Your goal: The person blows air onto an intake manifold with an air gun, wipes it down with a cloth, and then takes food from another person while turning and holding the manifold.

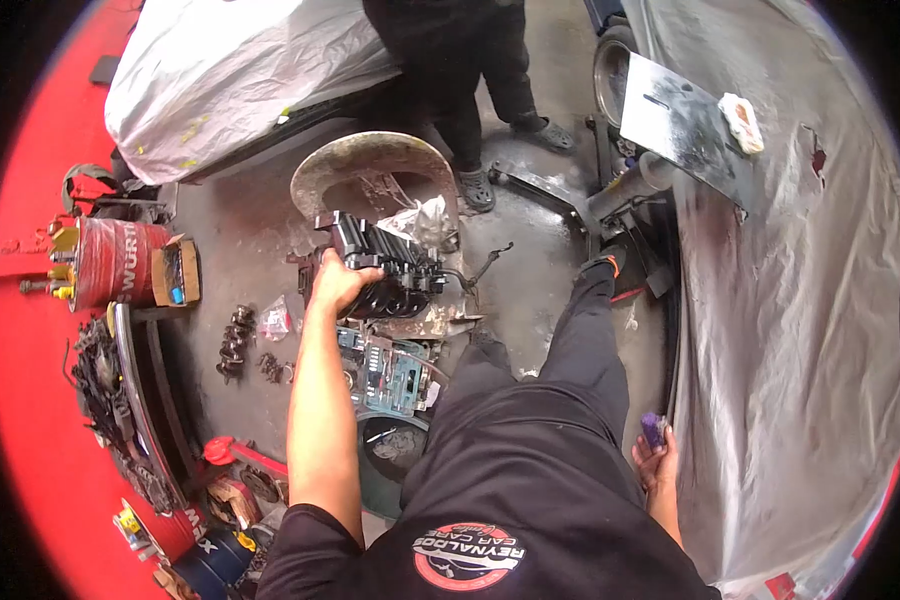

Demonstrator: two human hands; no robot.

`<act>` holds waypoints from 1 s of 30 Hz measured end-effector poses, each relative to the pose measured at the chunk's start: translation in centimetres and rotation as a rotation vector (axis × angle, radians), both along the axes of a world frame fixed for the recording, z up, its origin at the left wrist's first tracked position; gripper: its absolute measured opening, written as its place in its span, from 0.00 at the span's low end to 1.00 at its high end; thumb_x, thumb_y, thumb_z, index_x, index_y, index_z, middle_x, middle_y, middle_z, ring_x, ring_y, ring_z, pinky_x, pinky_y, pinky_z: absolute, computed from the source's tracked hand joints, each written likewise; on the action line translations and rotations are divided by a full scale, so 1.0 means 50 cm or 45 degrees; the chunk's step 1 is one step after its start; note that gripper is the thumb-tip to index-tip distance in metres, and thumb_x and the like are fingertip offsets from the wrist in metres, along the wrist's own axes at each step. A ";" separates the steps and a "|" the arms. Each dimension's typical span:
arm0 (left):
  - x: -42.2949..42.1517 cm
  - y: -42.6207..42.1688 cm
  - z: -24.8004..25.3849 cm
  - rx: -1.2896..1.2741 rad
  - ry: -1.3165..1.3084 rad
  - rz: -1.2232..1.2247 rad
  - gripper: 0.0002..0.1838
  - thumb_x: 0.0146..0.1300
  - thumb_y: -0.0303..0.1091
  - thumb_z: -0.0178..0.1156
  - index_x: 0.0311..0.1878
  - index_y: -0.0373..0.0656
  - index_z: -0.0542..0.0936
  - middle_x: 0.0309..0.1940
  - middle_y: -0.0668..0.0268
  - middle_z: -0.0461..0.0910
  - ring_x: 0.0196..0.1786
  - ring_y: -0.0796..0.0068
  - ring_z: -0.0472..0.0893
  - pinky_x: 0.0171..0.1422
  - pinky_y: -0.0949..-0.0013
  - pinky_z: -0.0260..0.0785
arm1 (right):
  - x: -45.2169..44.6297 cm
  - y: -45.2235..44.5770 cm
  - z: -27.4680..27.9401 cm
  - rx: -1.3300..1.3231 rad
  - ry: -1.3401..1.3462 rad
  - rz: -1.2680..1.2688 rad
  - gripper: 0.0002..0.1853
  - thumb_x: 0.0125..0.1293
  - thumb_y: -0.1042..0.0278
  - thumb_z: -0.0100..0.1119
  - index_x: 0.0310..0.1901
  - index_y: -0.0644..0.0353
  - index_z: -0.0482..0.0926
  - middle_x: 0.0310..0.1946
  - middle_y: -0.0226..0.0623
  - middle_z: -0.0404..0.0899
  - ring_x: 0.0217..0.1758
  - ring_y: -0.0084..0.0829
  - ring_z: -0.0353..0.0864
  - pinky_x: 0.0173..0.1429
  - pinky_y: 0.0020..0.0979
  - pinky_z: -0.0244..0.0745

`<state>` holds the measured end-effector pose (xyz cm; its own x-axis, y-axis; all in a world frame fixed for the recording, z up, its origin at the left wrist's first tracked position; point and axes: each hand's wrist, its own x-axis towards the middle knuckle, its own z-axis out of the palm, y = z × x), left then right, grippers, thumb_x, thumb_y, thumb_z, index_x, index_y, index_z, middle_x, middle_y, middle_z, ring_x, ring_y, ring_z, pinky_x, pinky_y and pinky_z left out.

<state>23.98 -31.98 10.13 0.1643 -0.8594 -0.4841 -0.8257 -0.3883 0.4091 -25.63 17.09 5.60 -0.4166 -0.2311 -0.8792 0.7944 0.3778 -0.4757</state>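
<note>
My left hand (340,282) grips the near left end of a black ribbed engine part (385,265), which is over a worn, stained seat-like stand (370,150). White cloth (425,220) lies on the stand behind the part. At the right, low beside my leg, my right hand (656,462) has its fingers curled around a small purple object (654,430). An open teal tool case (390,378) with sockets lies on the floor below the black part.
A crankshaft (236,343) and a small plastic bag (276,318) lie on the floor at left. A red drum (120,262) stands beyond them. Another person (460,70) stands ahead. Plastic-covered vehicles flank the area; a metal jack (540,195) is at right.
</note>
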 end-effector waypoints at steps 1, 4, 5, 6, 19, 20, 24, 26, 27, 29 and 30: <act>0.005 0.002 -0.004 -0.002 -0.018 -0.030 0.49 0.45 0.45 0.80 0.63 0.27 0.64 0.58 0.40 0.77 0.60 0.51 0.79 0.66 0.56 0.70 | -0.002 0.017 -0.014 0.019 -0.035 0.021 0.24 0.66 0.39 0.60 0.57 0.43 0.76 0.50 0.27 0.79 0.52 0.35 0.76 0.57 0.43 0.70; 0.007 0.008 -0.005 0.025 0.121 0.022 0.49 0.45 0.45 0.79 0.63 0.27 0.64 0.57 0.41 0.77 0.61 0.51 0.78 0.67 0.55 0.69 | -0.009 0.033 -0.022 0.051 -0.056 0.121 0.24 0.66 0.39 0.59 0.58 0.42 0.76 0.49 0.27 0.79 0.50 0.34 0.77 0.53 0.42 0.71; 0.007 0.007 -0.016 0.005 0.091 0.026 0.48 0.46 0.44 0.79 0.63 0.27 0.64 0.57 0.41 0.77 0.60 0.52 0.79 0.67 0.55 0.69 | -0.011 0.029 -0.019 0.051 -0.039 0.149 0.24 0.66 0.39 0.60 0.58 0.42 0.76 0.49 0.27 0.79 0.50 0.34 0.77 0.54 0.42 0.71; 0.009 0.005 -0.020 0.020 0.093 -0.001 0.50 0.45 0.49 0.79 0.63 0.26 0.63 0.59 0.39 0.76 0.61 0.51 0.78 0.67 0.56 0.69 | -0.016 0.023 -0.016 0.051 -0.021 0.181 0.24 0.66 0.39 0.60 0.57 0.42 0.76 0.49 0.27 0.79 0.50 0.34 0.77 0.54 0.42 0.71; -0.188 0.102 0.040 -0.001 -0.186 0.149 0.47 0.61 0.71 0.55 0.61 0.29 0.72 0.47 0.42 0.84 0.55 0.47 0.83 0.63 0.52 0.71 | -0.071 -0.162 0.083 -0.226 0.101 0.180 0.25 0.62 0.40 0.66 0.55 0.45 0.76 0.51 0.24 0.79 0.50 0.33 0.79 0.56 0.42 0.72; -0.195 0.110 0.045 0.042 -0.142 0.123 0.46 0.60 0.70 0.57 0.60 0.30 0.73 0.48 0.41 0.83 0.56 0.47 0.83 0.63 0.51 0.71 | -0.075 -0.157 0.082 -0.213 0.116 0.189 0.25 0.62 0.40 0.65 0.55 0.44 0.76 0.51 0.24 0.79 0.50 0.33 0.79 0.56 0.42 0.72; -0.213 0.141 0.059 0.209 -0.065 0.132 0.46 0.55 0.62 0.65 0.62 0.30 0.68 0.50 0.41 0.82 0.56 0.46 0.82 0.63 0.52 0.71 | -0.067 -0.116 0.090 -0.082 0.132 0.179 0.26 0.62 0.39 0.65 0.57 0.42 0.75 0.50 0.25 0.80 0.50 0.32 0.78 0.57 0.43 0.71; -0.222 0.169 0.050 0.256 -0.036 0.139 0.45 0.52 0.57 0.67 0.63 0.30 0.66 0.49 0.41 0.82 0.55 0.46 0.82 0.62 0.52 0.72 | -0.076 -0.068 0.070 -0.027 0.067 0.156 0.26 0.62 0.39 0.65 0.57 0.42 0.75 0.50 0.25 0.80 0.49 0.32 0.78 0.57 0.43 0.70; -0.229 0.189 0.043 0.238 -0.029 0.144 0.45 0.51 0.55 0.68 0.63 0.30 0.66 0.48 0.41 0.83 0.54 0.47 0.83 0.62 0.53 0.73 | -0.085 -0.041 0.058 -0.003 0.052 0.148 0.27 0.62 0.39 0.65 0.57 0.43 0.75 0.50 0.25 0.79 0.49 0.32 0.77 0.57 0.42 0.70; -0.243 0.226 0.038 0.201 -0.022 0.158 0.45 0.49 0.50 0.71 0.64 0.29 0.64 0.48 0.41 0.83 0.54 0.46 0.83 0.61 0.52 0.74 | -0.080 -0.017 0.057 0.059 0.051 0.125 0.27 0.62 0.38 0.65 0.58 0.43 0.75 0.50 0.25 0.80 0.49 0.32 0.78 0.57 0.42 0.70; -0.240 0.237 0.034 0.246 -0.013 0.132 0.47 0.49 0.50 0.70 0.65 0.30 0.63 0.48 0.42 0.83 0.54 0.46 0.83 0.61 0.52 0.74 | -0.077 -0.004 0.059 0.093 0.053 0.110 0.28 0.62 0.38 0.64 0.58 0.44 0.75 0.50 0.25 0.80 0.49 0.32 0.78 0.57 0.42 0.69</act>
<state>11.96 -20.14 11.83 0.2529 -0.7288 -0.6363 -0.7807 -0.5422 0.3107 -29.48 16.88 8.58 -0.4343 -0.2038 -0.8774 0.7376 0.4786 -0.4763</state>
